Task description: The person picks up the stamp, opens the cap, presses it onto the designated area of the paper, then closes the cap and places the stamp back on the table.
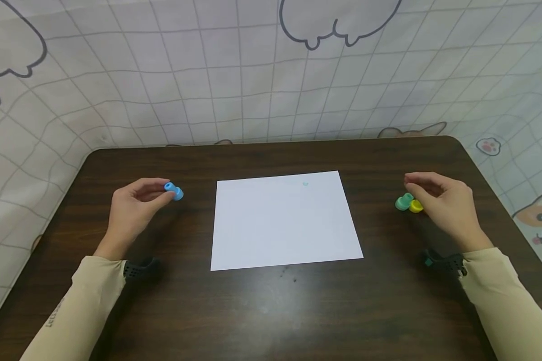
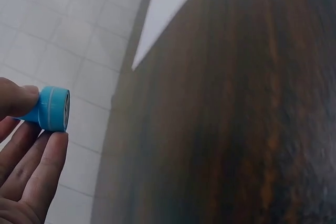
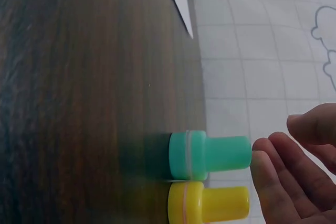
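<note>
My left hand [image 1: 133,213] pinches a small blue stamp [image 1: 174,191] between thumb and fingers, above the left part of the table. In the left wrist view the round face of the blue stamp [image 2: 54,109] is turned toward the table, with the fingers around its handle. On the right, a green stamp [image 3: 210,155] and a yellow stamp [image 3: 207,203] stand upright side by side on the table. My right hand [image 1: 449,205] hovers just over them, fingertips right by the green stamp's handle, thumb apart from the fingers, nothing held.
A white sheet of paper [image 1: 284,223] lies mid-table between the hands, bearing a small pale teal mark [image 1: 305,184] near its top right corner. The dark wooden table [image 1: 271,311] backs onto a checked fabric wall [image 1: 253,75]. Dark straps circle both wrists.
</note>
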### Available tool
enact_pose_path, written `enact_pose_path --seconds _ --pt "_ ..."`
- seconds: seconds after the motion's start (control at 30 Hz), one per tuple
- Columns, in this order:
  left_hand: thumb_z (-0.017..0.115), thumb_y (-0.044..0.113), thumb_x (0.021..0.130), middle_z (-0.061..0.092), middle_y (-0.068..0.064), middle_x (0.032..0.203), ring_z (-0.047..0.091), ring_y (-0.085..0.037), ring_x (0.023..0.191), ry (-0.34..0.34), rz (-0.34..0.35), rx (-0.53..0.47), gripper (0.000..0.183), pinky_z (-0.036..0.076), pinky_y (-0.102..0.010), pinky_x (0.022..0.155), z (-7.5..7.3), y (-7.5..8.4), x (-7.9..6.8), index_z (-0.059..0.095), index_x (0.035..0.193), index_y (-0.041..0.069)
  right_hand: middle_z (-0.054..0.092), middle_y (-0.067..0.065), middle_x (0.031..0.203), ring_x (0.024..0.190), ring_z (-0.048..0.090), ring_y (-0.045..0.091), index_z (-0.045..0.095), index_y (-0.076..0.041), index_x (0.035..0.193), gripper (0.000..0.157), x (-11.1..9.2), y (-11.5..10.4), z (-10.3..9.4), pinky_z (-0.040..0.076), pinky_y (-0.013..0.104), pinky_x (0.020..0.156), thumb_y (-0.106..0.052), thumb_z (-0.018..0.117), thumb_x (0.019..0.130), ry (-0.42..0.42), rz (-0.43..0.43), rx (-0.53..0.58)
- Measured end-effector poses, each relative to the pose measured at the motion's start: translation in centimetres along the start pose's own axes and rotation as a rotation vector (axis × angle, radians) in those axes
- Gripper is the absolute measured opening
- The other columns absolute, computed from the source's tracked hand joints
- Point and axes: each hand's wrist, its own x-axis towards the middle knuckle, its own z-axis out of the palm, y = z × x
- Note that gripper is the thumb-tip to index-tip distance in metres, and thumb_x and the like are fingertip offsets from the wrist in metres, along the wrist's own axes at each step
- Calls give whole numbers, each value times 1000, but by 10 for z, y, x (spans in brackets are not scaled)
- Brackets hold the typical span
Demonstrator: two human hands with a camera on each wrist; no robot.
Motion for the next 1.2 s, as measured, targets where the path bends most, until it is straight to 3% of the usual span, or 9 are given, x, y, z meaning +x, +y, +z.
enact_pose_path --seconds 0.23,0.43,0.5,0.63,0.77,0.9,1.07,1.13,1.2 --pt "82 30 90 68 32 95 68 16 88 -12 -5 89 40 54 -3 79 2 -12 4 73 123 8 55 -49 95 84 55 -32 76 -15 120 27 -3 4 1 47 -1 66 -29 74 97 -7 -19 -32" --pt "81 32 90 66 34 94 66 19 86 -10 -7 129 40 54 -2 77 3 -16 8 74 121 8 60 -41 98 86 56 -31 77 -12 117 24 -4 2 4 48 -1 66 -19 78 93 -5 -67 -11" --pt "81 33 91 65 35 93 65 19 85 -17 -8 142 40 54 -2 76 4 -18 9 74 121 8 65 -34 100 87 56 -32 77 -12 116 25 -4 1 5 47 -3 69 -16 80 91 -7 -77 -19" --pt "80 35 92 67 31 95 64 20 85 -34 -6 181 38 53 -2 75 6 -20 10 74 119 10 78 -2 109 89 52 -34 77 -12 115 27 -6 -2 6 43 -7 74 -12 82 88 -24 -89 -62" --pt "78 37 93 76 7 105 61 22 85 -60 -14 226 37 51 0 76 7 -22 10 74 119 11 77 17 116 91 49 -36 77 -12 115 29 -7 -5 5 41 -8 75 -9 83 87 -46 -83 -82" --pt "78 35 93 77 -16 117 59 24 83 -88 -18 251 38 49 2 75 6 -22 11 74 120 10 77 15 114 90 49 -37 78 -12 113 30 -9 -7 2 42 -8 76 -8 85 85 -63 -86 -96" --pt "79 33 93 76 -20 120 57 26 81 -108 -22 257 38 47 3 75 6 -24 14 73 121 8 78 11 112 90 49 -37 78 -15 113 32 -9 -6 -1 43 -8 76 -9 86 84 -80 -87 -107" --pt "79 32 93 75 -20 121 56 26 81 -112 -26 257 38 47 3 75 6 -24 15 72 122 8 78 3 111 90 50 -36 78 -16 113 31 -9 -4 -1 43 -7 75 -10 86 84 -89 -81 -107" --pt "79 31 93 75 -20 121 57 26 81 -115 -24 256 38 48 3 75 7 -25 16 72 122 8 76 -14 108 90 51 -35 78 -18 113 31 -9 -3 -1 43 -7 75 -12 86 84 -99 -76 -106"
